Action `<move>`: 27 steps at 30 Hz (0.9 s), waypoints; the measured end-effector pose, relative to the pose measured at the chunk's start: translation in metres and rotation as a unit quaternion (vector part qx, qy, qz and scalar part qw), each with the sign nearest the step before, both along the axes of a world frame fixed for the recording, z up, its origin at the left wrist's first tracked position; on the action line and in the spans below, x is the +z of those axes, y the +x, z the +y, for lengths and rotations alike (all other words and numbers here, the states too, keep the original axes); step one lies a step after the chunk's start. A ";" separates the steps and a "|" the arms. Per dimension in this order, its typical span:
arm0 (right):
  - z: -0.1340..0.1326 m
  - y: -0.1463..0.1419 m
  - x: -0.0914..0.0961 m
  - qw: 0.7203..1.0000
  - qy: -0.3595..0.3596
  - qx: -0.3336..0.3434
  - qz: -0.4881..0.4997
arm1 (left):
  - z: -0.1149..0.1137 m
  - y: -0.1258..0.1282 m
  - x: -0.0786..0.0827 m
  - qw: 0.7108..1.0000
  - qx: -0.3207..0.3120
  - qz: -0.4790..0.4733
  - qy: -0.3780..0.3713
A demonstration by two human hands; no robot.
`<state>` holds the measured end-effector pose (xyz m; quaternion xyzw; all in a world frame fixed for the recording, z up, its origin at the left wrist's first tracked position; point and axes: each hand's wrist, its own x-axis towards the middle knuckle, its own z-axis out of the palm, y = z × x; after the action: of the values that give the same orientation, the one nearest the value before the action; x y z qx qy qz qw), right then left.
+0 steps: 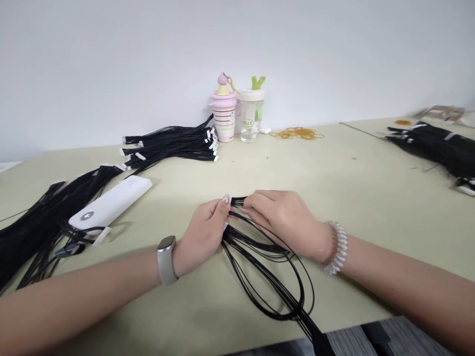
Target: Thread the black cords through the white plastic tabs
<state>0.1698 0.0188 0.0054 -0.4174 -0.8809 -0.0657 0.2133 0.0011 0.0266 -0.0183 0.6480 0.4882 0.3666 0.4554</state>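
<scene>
A bundle of thin black cables [272,287] hangs in loops between my hands, and its lower end runs over the table's front edge. My left hand [210,225], with a watch on the wrist, pinches the bundle near a white connector end. Just to the right, my right hand [284,220] has its fingers closed around a short stretch of the same cables. Its fingertips are partly hidden behind the hand. A clear coiled band circles the right wrist.
Piles of black cables with white ends [174,143] lie at the back left. A white power bank [111,202] rests at left. A pink-lidded cup [224,116] and a clear bottle [251,118] stand by the wall near rubber bands [299,133]. More cables [441,148] lie far right.
</scene>
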 end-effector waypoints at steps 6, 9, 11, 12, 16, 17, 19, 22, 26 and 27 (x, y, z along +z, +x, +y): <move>0.001 0.000 -0.002 0.999 0.009 0.009 -0.036 | -0.001 0.001 0.003 1.000 -0.001 0.012 0.001; 0.003 0.000 -0.001 0.999 0.007 0.010 -0.041 | -0.002 0.002 0.004 1.000 0.003 0.008 0.004; 0.004 0.002 0.003 0.999 0.026 0.002 -0.027 | -0.001 0.002 0.004 1.000 0.009 0.003 0.009; 0.004 0.003 0.006 0.999 0.041 -0.005 -0.018 | -0.001 0.002 0.004 1.000 0.015 -0.002 0.009; -0.001 0.012 0.019 1.000 0.013 -0.022 0.004 | 0.001 0.001 0.001 0.999 0.045 -0.024 -0.008; -0.003 0.014 0.021 0.999 -0.039 -0.009 0.003 | 0.001 0.000 0.000 0.998 0.052 -0.025 -0.008; -0.006 0.015 0.023 0.983 -0.176 0.049 0.001 | 0.002 -0.001 -0.002 0.998 0.053 -0.028 -0.004; -0.010 0.010 0.020 0.937 -0.325 0.125 0.029 | 0.003 -0.001 -0.003 0.998 0.048 -0.033 0.009; -0.011 -0.004 0.006 0.958 -0.249 0.115 0.081 | 0.004 0.000 -0.004 0.998 0.065 -0.026 -0.002; -0.011 -0.007 0.002 0.965 -0.221 0.110 0.084 | 0.004 0.000 -0.004 0.997 0.069 -0.026 -0.009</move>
<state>0.1633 0.0075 0.0078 -0.3587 -0.8929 0.1901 0.1948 0.0016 0.0303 -0.0225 0.5991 0.5229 0.4093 0.4474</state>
